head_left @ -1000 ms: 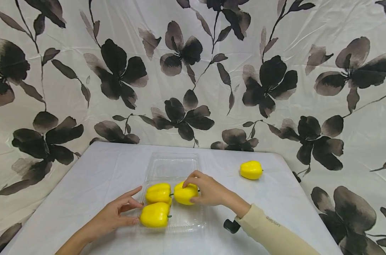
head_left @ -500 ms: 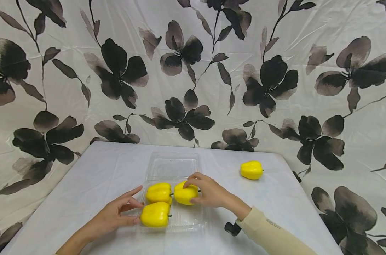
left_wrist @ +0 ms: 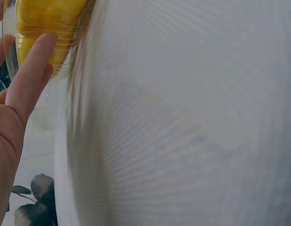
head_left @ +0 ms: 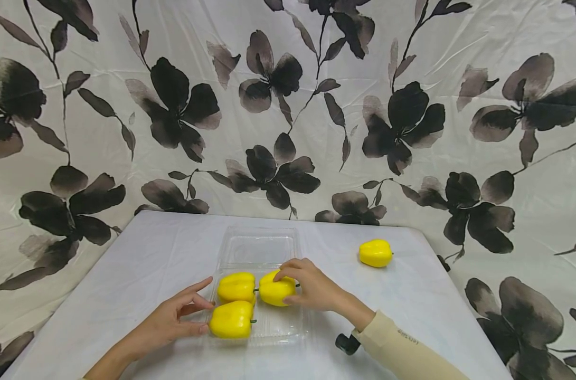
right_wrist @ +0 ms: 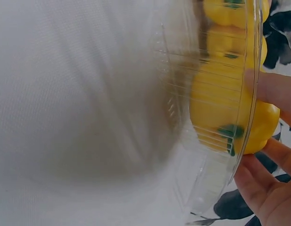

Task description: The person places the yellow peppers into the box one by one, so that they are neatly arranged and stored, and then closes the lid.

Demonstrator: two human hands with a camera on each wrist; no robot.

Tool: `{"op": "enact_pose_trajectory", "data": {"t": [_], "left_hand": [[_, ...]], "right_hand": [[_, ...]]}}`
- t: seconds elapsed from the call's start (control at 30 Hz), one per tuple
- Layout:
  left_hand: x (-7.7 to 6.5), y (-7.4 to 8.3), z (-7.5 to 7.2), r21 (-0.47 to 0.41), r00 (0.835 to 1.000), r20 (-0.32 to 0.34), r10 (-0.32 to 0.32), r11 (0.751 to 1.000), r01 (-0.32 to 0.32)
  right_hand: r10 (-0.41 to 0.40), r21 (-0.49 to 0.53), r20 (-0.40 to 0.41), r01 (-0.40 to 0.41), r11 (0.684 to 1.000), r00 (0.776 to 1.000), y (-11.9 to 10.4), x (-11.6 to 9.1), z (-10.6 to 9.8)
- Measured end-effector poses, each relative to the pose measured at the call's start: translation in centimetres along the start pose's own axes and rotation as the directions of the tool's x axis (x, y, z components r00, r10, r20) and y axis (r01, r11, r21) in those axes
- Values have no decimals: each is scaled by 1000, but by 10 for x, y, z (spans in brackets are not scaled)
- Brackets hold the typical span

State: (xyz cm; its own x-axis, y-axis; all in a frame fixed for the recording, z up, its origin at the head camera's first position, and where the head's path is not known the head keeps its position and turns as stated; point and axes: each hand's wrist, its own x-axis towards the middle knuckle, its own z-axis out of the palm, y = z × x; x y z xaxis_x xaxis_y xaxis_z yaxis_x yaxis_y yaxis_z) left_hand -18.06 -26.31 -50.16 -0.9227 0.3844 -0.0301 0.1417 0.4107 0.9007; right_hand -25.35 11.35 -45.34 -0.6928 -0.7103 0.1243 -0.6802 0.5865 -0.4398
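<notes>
A clear plastic container [head_left: 280, 323] is set on a white-covered table [head_left: 164, 253], its lid [head_left: 259, 249] laid open on the far side. Inside it are held a back-left yellow bell pepper [head_left: 235, 288], a front-left pepper [head_left: 230, 320] and, beside the back-left one, a right-hand pepper [head_left: 273, 292]. The right-hand pepper is gripped between the thumb and curved fingers of the right hand [head_left: 316, 287], spread only as wide as the pepper. The container's left side is touched by the fingertips of the left hand [head_left: 173, 316], its fingers parted and loosely extended, with nothing gripped. A fourth yellow pepper [head_left: 375, 253] is seen well apart, near the table's far right corner. A small black object [head_left: 347, 344] is seen by the beige right sleeve [head_left: 402, 343]. The background is filled by a flower-printed cloth [head_left: 326, 195].
</notes>
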Motion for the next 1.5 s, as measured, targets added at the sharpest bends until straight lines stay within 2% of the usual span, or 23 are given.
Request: {"op": "enact_pose_trajectory", "data": {"t": [0.33, 0.87, 1.5], "left_hand": [[1, 1, -1, 25, 1000, 10, 28, 999, -28], [0, 0, -1, 13, 1000, 10, 11, 1000, -11], [0, 0, -1, 15, 1000, 9, 12, 1000, -12]], "right_hand": [[34, 22, 6, -34, 999, 999, 2, 0, 2], [48, 13, 31, -48, 999, 998, 5, 3, 8], [75, 32, 69, -77, 997, 995, 4, 1, 3]]}}
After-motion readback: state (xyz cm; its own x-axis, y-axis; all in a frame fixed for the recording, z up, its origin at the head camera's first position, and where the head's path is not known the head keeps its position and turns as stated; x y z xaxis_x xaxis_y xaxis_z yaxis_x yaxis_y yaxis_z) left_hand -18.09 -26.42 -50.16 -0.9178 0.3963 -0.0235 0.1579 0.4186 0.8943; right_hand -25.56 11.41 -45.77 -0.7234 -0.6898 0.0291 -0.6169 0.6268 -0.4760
